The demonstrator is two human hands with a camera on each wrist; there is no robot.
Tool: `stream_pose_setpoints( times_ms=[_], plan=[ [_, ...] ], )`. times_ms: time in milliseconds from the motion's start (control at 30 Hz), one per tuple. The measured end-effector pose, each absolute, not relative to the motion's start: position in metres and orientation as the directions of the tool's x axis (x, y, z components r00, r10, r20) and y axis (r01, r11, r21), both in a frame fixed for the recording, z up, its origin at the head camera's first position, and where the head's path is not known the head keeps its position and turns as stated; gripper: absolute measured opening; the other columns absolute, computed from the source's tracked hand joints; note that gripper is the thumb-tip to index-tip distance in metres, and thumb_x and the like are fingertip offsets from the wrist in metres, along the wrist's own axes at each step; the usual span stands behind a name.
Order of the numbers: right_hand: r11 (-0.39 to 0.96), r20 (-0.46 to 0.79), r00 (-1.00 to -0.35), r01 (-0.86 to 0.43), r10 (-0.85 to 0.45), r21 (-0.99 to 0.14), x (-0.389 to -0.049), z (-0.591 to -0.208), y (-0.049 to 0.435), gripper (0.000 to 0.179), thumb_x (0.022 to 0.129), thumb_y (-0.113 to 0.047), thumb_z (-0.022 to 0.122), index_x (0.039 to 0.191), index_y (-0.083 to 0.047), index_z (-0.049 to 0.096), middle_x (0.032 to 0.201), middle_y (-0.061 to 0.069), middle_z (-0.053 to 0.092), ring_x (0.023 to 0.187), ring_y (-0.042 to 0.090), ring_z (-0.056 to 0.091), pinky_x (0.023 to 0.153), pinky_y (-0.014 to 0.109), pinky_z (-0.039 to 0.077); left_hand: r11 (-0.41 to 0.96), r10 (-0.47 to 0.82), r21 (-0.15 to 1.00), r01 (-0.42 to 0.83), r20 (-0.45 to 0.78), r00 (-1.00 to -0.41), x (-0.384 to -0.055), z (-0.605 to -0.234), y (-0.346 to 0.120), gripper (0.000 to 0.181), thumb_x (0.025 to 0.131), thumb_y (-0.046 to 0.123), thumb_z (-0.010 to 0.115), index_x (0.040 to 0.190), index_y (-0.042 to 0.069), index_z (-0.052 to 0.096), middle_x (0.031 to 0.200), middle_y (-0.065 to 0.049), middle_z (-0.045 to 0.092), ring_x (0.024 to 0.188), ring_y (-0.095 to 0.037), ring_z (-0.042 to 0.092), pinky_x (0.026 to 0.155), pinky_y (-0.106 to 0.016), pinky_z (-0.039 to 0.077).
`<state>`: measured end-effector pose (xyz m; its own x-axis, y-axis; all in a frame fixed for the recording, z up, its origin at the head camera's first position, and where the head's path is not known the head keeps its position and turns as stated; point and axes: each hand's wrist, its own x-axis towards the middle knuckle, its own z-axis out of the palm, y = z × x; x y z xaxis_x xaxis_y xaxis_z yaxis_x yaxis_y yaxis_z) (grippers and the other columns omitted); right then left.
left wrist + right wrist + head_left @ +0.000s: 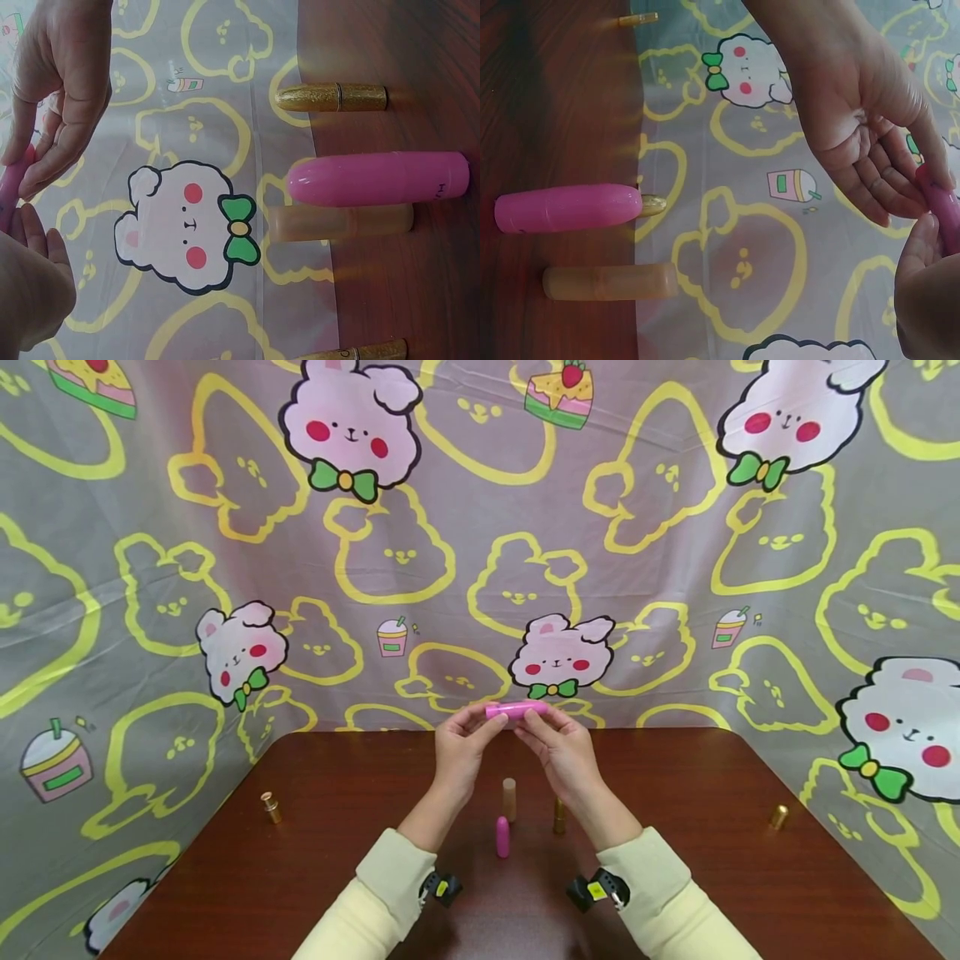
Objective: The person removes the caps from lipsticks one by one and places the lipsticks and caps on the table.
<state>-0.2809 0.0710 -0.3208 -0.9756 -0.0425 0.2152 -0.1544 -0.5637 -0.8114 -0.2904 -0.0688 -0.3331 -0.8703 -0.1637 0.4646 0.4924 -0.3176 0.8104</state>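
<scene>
A shiny pink lipstick tube [516,710] is held level in the air between both hands, above the far edge of the table. The left hand [459,752] pinches its left end between thumb and fingers. The right hand [566,756] grips its right end the same way. In the left wrist view, the pink tube [10,187] lies partly out of frame. The right wrist view has the pink tube [943,206] at its right border, with fingers on both ends. A second, larger-looking pink lipstick tube [502,837] stands upright on the table below the hands.
Behind that standing tube is a beige tube [509,799]. A gold tube [559,817], partly covered by the right forearm, stands to its right. Other gold tubes stand at the table's left [271,807] and right [780,817]. A patterned curtain [465,602] hangs behind the brown table [360,777].
</scene>
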Motion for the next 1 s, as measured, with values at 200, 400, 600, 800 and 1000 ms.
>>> stream_pose_setpoints(
  times_ms=[200,400,600,800,1000],
  plan=[
    [-0.557,0.226,-0.973,-0.166,-0.041,-0.814,-0.281,-0.322,0.071,0.018,0.092,-0.005,0.063,0.109,0.000,0.069,0.104,0.011,0.063,0.089,0.020,0.069,0.090,0.036,0.051,-0.310,-0.162,0.811,0.496,0.470,-0.868,-0.291,-0.334,-0.070,0.027,0.081,-0.004,0.074,0.104,-0.016,0.066,0.090,-0.007,0.071,0.080,-0.013,0.067,0.078,-0.026,0.055],
    [-0.563,0.221,-0.975,-0.160,-0.040,-0.811,-0.281,-0.319,0.074,0.013,0.094,-0.004,0.061,0.099,-0.007,0.072,0.099,0.008,0.066,0.088,0.019,0.069,0.091,0.036,0.050,-0.295,-0.162,0.816,0.497,0.470,-0.868,-0.291,-0.334,-0.074,0.025,0.082,0.000,0.075,0.103,-0.012,0.068,0.090,-0.006,0.072,0.081,-0.013,0.067,0.078,-0.025,0.054],
    [-0.611,0.232,-0.972,-0.198,0.024,-0.767,-0.285,-0.313,0.092,0.016,0.095,-0.004,0.059,0.092,-0.009,0.074,0.096,0.007,0.072,0.090,0.018,0.070,0.093,0.037,0.047,-0.266,-0.221,0.816,0.512,0.466,-0.857,-0.293,-0.333,-0.089,0.019,0.082,0.000,0.075,0.098,-0.007,0.071,0.083,-0.002,0.071,0.078,-0.012,0.066,0.076,-0.024,0.054],
    [-0.619,0.228,-0.973,-0.200,0.034,-0.759,-0.289,-0.312,0.103,0.015,0.094,-0.004,0.060,0.094,-0.008,0.074,0.099,0.007,0.072,0.090,0.018,0.070,0.090,0.034,0.050,-0.275,-0.223,0.818,0.506,0.458,-0.861,-0.292,-0.334,-0.097,0.021,0.082,0.000,0.076,0.099,-0.009,0.070,0.084,-0.003,0.071,0.078,-0.013,0.066,0.078,-0.025,0.054],
    [-0.618,0.228,-0.973,-0.197,0.030,-0.761,-0.288,-0.315,0.109,0.014,0.094,-0.005,0.061,0.094,-0.009,0.074,0.101,0.008,0.072,0.090,0.017,0.070,0.094,0.037,0.046,-0.326,-0.253,0.796,0.510,0.447,-0.858,-0.292,-0.334,-0.103,0.011,0.081,-0.003,0.075,0.091,0.002,0.073,0.082,-0.001,0.070,0.077,-0.011,0.066,0.078,-0.025,0.054]
  ],
)
